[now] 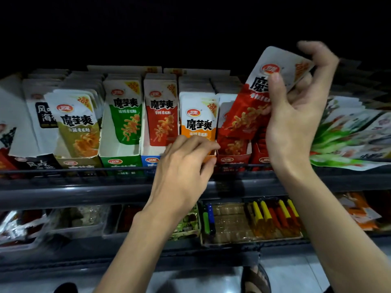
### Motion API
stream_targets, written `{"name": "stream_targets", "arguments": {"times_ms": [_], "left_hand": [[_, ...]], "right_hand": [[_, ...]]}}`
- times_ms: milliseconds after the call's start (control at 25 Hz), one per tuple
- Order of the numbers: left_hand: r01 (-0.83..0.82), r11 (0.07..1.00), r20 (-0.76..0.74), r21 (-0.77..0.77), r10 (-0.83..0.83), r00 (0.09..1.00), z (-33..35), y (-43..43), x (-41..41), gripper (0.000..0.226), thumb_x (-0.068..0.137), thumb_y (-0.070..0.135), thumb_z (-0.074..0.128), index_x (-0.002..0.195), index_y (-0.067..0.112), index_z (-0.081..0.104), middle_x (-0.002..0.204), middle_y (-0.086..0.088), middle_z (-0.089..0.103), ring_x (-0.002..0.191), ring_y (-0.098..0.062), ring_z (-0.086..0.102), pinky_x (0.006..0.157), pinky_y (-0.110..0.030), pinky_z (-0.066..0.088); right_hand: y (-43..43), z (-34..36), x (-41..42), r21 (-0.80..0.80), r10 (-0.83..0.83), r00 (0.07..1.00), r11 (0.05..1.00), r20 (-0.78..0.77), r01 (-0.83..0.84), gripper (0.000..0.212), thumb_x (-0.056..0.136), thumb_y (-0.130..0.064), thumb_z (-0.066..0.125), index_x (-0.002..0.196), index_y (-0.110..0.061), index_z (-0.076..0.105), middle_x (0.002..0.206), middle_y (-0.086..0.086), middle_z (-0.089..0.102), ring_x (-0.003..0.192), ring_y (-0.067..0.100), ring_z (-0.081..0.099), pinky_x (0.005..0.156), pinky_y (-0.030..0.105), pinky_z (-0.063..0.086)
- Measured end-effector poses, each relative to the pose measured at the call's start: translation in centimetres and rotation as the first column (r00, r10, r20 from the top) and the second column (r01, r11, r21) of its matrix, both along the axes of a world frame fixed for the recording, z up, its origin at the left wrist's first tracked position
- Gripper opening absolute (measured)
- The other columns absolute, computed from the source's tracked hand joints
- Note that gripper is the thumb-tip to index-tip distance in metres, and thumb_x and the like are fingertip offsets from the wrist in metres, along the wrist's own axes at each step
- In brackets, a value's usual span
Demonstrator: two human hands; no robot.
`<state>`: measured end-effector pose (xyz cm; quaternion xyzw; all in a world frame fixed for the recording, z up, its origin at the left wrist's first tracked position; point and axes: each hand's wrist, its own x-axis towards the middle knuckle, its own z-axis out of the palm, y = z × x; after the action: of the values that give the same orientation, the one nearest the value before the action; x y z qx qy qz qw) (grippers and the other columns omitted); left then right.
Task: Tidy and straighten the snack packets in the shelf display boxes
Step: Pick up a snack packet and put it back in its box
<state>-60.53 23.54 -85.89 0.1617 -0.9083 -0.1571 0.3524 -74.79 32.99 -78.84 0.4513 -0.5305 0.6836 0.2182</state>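
One red packet (249, 111), tilted, gripped in right hand (296, 123) at 2 o'clock above red display box (232, 160); left hand (184, 163) pinches orange display box (210, 157) lip. Olive packets (78, 123) lean at 9 o'clock; tidying likely midway.

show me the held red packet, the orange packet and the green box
red packet (243, 117), head view, red lower half
orange packet (197, 123), head view, middle of front
green box (120, 162), head view, front panel

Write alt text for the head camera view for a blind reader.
The right hand holds a red snack packet tilted above the red display box; the left hand pinches the front of the orange display box beside it.
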Motion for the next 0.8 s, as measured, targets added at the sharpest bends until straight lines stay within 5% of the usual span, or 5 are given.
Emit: {"name": "stream_targets", "arguments": {"times_ms": [200,400,560,800], "left_hand": [[-0.012,0.999,0.107,-0.049,0.017,0.994,-0.9,0.1,-1.0,0.027,0.091,0.027,0.065,0.117,0.025,0.067,0.110,0.008,0.065,0.102,-0.016,0.045,0.085,-0.037,0.044],[-0.018,0.999,0.116,-0.043,0.023,0.993,-0.9,0.1,-1.2,0.026,0.090,0.027,0.065,0.117,0.025,0.067,0.108,0.008,0.066,0.101,-0.017,0.045,0.083,-0.033,0.036],[-0.018,0.999,0.131,-0.027,0.022,0.991,-0.8,0.1,-1.1,0.028,0.091,0.029,0.064,0.119,0.026,0.067,0.110,0.008,0.066,0.102,-0.015,0.043,0.084,-0.031,0.034],[0.001,1.000,0.163,0.009,-0.003,0.987,-0.5,0.1,-0.8,0.030,0.093,0.032,0.060,0.123,0.029,0.064,0.115,0.010,0.064,0.104,-0.013,0.040,0.088,-0.030,0.033]], "right_hand": [[0.3,-1.9,0.0,0.225,-0.070,0.996,0.973,0.058,0.055,0.025,0.101,-0.011,0.055,0.124,-0.005,0.046,0.107,0.007,0.059,0.088,0.021,0.060,0.074,0.045,0.051],[-0.1,-3.3,-0.5,0.641,-0.237,0.965,0.724,-0.115,0.254,0.022,0.096,-0.008,0.056,0.115,-0.018,0.053,0.106,-0.002,0.057,0.096,0.016,0.056,0.078,0.036,0.048],[-0.4,-3.3,-0.4,0.634,-0.293,0.941,0.699,-0.169,0.331,0.027,0.096,-0.015,0.060,0.121,-0.015,0.053,0.110,0.000,0.047,0.091,0.011,0.046,0.071,0.019,0.030],[-0.3,-3.2,0.0,0.575,-0.326,0.920,0.719,-0.220,0.392,0.035,0.092,0.000,0.057,0.123,-0.016,0.050,0.115,0.000,0.039,0.097,0.010,0.043,0.071,0.018,0.041]]}}
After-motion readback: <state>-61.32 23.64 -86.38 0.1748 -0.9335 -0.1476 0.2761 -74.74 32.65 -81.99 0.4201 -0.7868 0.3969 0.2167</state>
